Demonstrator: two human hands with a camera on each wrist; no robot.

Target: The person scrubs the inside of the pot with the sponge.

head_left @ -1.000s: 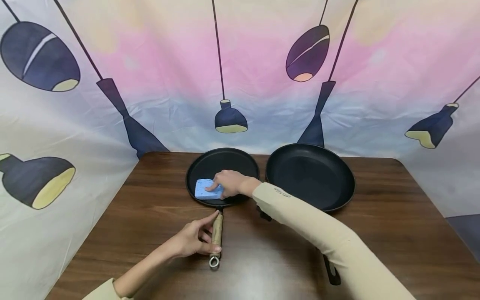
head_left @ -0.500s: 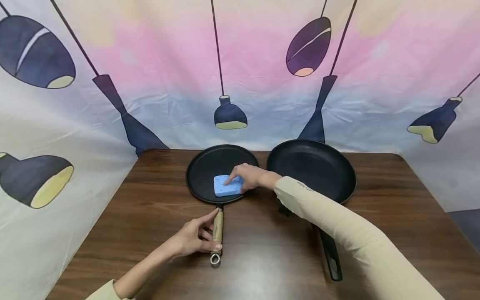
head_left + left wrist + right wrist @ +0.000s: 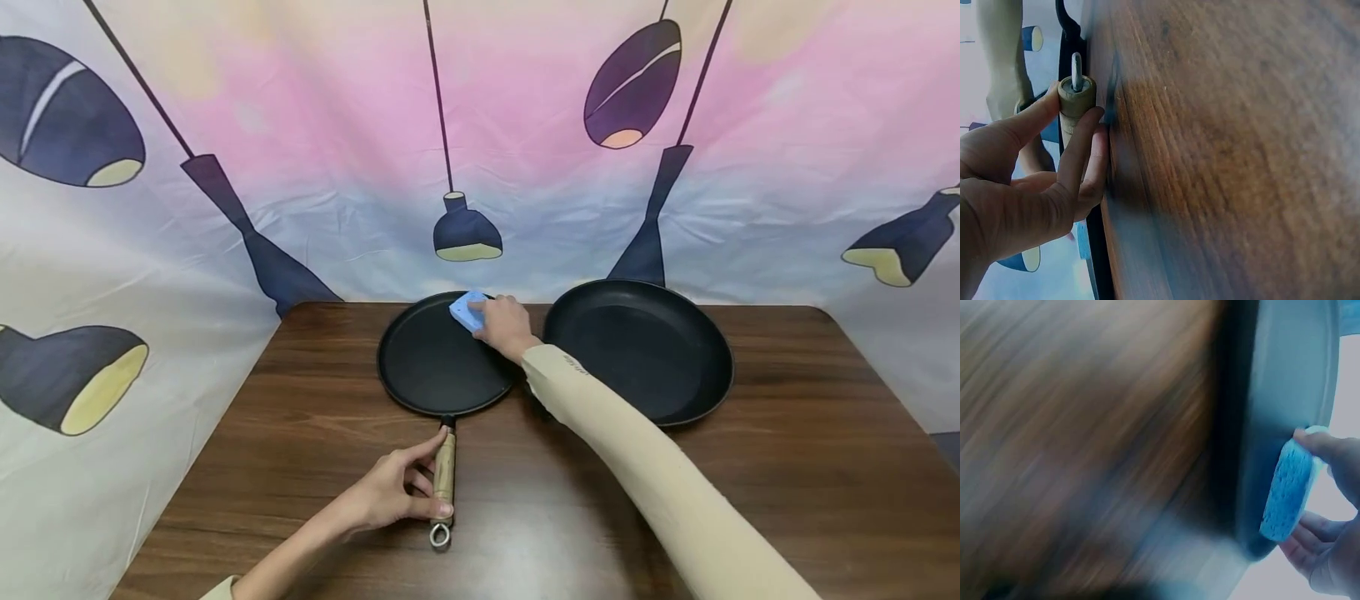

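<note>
One hand on the handle, one on the sponge
Closest in, the left hand has its fingers bent around the wooden handle, gap mostly closed, likely so the small pan doesn't slide or spin on the table. Handle points back at the person, so it's an easy reach. Farther out, the right hand pinches the blue sponge at the pan's far rim, a bit right of center, probably gripped by its edges to leave the underside free. Big pan sits just right; lamp-print cloth behind.
</note>
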